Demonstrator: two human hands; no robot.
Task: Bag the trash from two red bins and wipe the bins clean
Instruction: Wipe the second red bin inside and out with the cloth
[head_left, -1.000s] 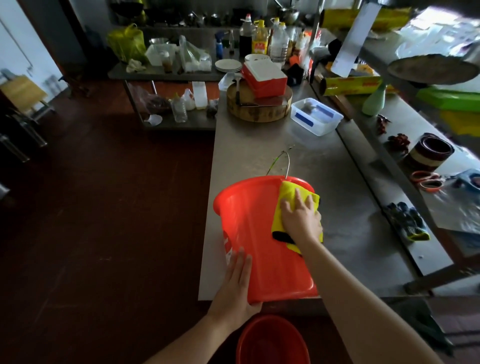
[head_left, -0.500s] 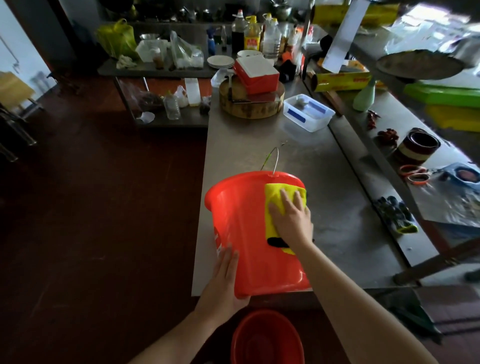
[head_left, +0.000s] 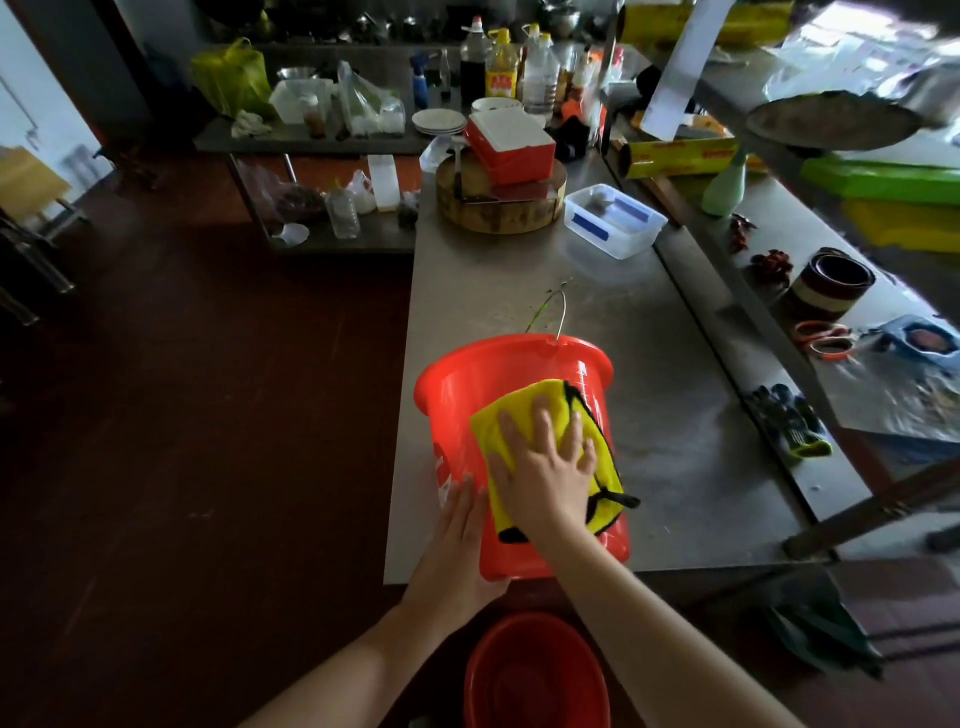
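Note:
A red bin (head_left: 493, 379) lies on its side at the near edge of the steel table (head_left: 519, 291), its mouth facing away from me and its wire handle sticking up at the far rim. My right hand (head_left: 545, 462) presses a yellow cloth (head_left: 524, 410) with black trim flat against the bin's upturned side, fingers spread. My left hand (head_left: 457, 540) rests with straight fingers on the bin's near left side, by its base. A second red bin (head_left: 535, 675) stands on the floor below the table edge, between my arms.
Farther along the table are a clear plastic box (head_left: 615, 221), a round wooden block (head_left: 498, 205) and a red-and-white case (head_left: 511, 143). Gloves (head_left: 789, 426), scissors (head_left: 826, 340) and a tape roll (head_left: 831, 286) lie on the right counter. Dark floor spreads to the left.
My right hand has slid the yellow cloth left and toward me across the bin's side. My left hand has stayed on the bin's near side.

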